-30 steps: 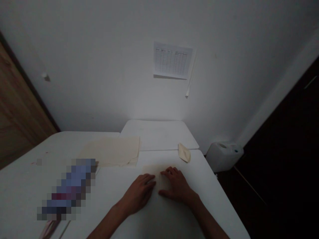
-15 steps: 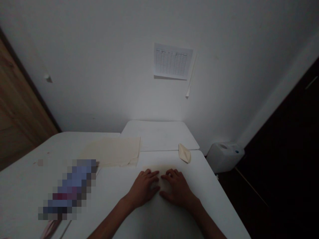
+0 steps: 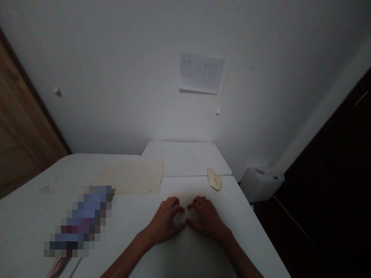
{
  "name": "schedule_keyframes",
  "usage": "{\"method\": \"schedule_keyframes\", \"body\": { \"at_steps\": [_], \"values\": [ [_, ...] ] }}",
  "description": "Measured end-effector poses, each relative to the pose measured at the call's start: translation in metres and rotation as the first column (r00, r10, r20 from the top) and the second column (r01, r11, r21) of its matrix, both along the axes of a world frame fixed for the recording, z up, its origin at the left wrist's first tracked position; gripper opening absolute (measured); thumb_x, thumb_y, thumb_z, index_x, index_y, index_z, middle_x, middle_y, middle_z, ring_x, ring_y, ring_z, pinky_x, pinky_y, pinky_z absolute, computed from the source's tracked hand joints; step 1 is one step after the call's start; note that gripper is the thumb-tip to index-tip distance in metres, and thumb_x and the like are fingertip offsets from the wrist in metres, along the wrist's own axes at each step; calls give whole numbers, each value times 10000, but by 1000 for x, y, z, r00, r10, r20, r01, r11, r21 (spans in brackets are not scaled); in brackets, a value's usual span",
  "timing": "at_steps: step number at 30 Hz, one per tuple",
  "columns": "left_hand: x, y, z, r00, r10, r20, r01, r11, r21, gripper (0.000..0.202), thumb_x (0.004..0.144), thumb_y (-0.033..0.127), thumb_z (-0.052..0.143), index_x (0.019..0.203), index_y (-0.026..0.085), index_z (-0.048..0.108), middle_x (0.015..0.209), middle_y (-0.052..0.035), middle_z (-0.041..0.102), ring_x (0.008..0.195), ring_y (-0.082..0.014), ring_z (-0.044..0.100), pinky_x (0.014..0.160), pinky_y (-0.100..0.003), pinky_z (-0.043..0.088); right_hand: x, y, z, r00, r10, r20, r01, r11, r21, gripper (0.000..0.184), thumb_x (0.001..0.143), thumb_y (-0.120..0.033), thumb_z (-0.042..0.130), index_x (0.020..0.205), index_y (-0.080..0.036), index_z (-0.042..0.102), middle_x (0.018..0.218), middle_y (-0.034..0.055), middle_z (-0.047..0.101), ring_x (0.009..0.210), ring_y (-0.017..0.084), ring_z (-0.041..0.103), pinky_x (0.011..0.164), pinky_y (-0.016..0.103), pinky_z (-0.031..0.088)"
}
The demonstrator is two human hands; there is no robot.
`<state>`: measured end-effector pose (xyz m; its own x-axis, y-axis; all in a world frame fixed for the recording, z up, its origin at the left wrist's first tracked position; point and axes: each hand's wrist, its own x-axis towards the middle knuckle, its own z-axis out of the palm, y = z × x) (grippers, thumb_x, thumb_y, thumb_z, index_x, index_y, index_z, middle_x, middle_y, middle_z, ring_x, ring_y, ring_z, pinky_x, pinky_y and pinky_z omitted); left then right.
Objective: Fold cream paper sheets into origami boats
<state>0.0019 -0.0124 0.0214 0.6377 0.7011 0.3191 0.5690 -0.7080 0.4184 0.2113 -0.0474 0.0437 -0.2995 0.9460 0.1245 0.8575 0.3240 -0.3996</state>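
Observation:
My left hand [image 3: 166,222] and my right hand [image 3: 205,220] rest side by side on a cream paper sheet [image 3: 185,197] lying on the white table [image 3: 29,224]. The fingers of both hands are curled, with their tips pressed onto the paper, and the thumbs nearly meet between the hands. Most of the sheet is hidden under the hands; only its far edge shows. A small folded cream paper piece [image 3: 215,178] lies just beyond my right hand.
A stack of cream sheets [image 3: 130,177] lies at the table's back left, beside a blurred-out object [image 3: 78,222]. A second white table [image 3: 185,156] abuts the wall. A white container [image 3: 261,181] stands on the floor at the right. A wooden door [image 3: 17,146] is at the left.
Both hands slid a little forward on the sheet and drew together. Their fingers went from lying flatter to curled, with fingertips and thumbs close to each other.

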Motion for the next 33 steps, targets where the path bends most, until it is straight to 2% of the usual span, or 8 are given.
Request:
{"method": "schedule_keyframes", "body": {
  "at_steps": [5,12,20,27,33],
  "values": [
    [-2,2,-3,999,-4,48,4,1000,-1,299,810,155,568,1087,246,637,1097,-76,547,1033,-237,515,887,-389,433,0,3,4,999,30,38,-30,1000,-7,535,729,-496,694,1206,-281,583,1195,65,533,1112,267,469,978,392,338],
    [1,4,-11,997,35,68,-36,999,17,273,804,131,558,1039,232,654,1057,-73,565,986,-230,531,863,-382,451,0,7,8,992,83,93,-80,996,-43,678,682,-535,711,1288,-291,530,1207,75,519,1109,284,468,969,411,346],
    [3,4,-14,996,63,57,-64,998,25,261,760,221,670,1020,230,648,1075,-69,558,1000,-244,530,875,-390,446,1,10,10,982,111,151,-103,993,-59,721,665,-574,709,1303,-296,520,1201,79,516,1101,291,470,955,417,350],
    [4,4,-11,996,84,43,-85,996,20,368,661,292,771,999,242,633,1084,-66,537,1009,-263,513,867,-393,433,1,10,11,980,114,164,-106,993,-54,687,717,-618,640,1310,-292,518,1165,82,526,1081,286,479,948,412,355],
    [4,0,-10,978,206,-15,-205,978,47,375,688,346,752,1018,237,612,1057,-58,537,998,-261,506,851,-380,390,0,13,9,981,99,166,-91,994,-53,724,656,-621,690,1290,-310,531,1156,74,529,1060,289,484,926,418,370]
  ]
}}
